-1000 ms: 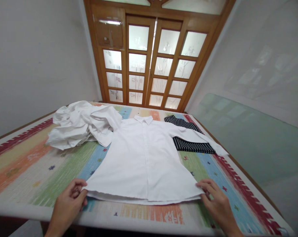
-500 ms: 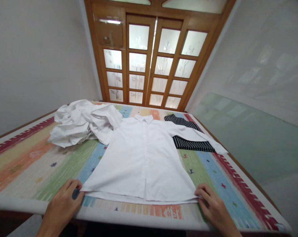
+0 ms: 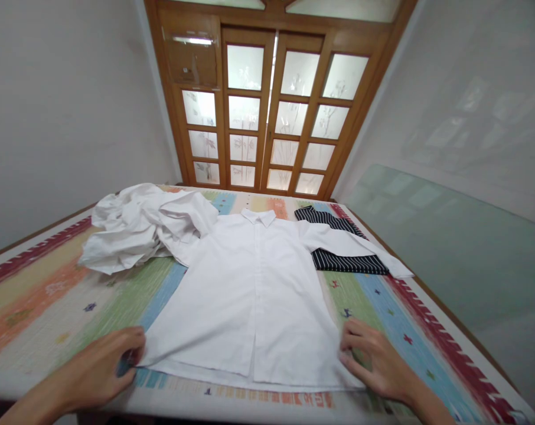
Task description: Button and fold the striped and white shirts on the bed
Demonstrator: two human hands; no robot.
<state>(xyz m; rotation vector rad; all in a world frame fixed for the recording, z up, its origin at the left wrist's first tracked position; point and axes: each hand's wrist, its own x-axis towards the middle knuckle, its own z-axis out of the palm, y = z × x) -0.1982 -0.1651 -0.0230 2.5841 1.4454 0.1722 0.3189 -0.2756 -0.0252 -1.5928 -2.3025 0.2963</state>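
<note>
A white button-up shirt (image 3: 223, 295) lies spread on the patterned cloth, collar away from me and hem at the near edge. Its right-hand sleeve stretches out to the right. My left hand (image 3: 108, 363) is closed, thumb and fingers pinching the shirt's near left corner. On the opposite side, my right hand (image 3: 378, 360) has curled fingers closed at the side edge, just above the hem corner. The left-hand sleeve is not clearly visible beside the crumpled white fabric.
A heap of crumpled white fabric (image 3: 134, 230) sits at the far left. Folded black-and-white striped cloth (image 3: 351, 262) lies partly under the right sleeve. A striped, colourful tablecloth (image 3: 112, 313) covers the table. Behind stand wooden glazed doors (image 3: 267, 118); a greenish glass panel (image 3: 449, 236) leans at right.
The hem has come nearer to me. My right hand has shifted from the hem corner a little up the side edge. My left hand has moved slightly left with its corner.
</note>
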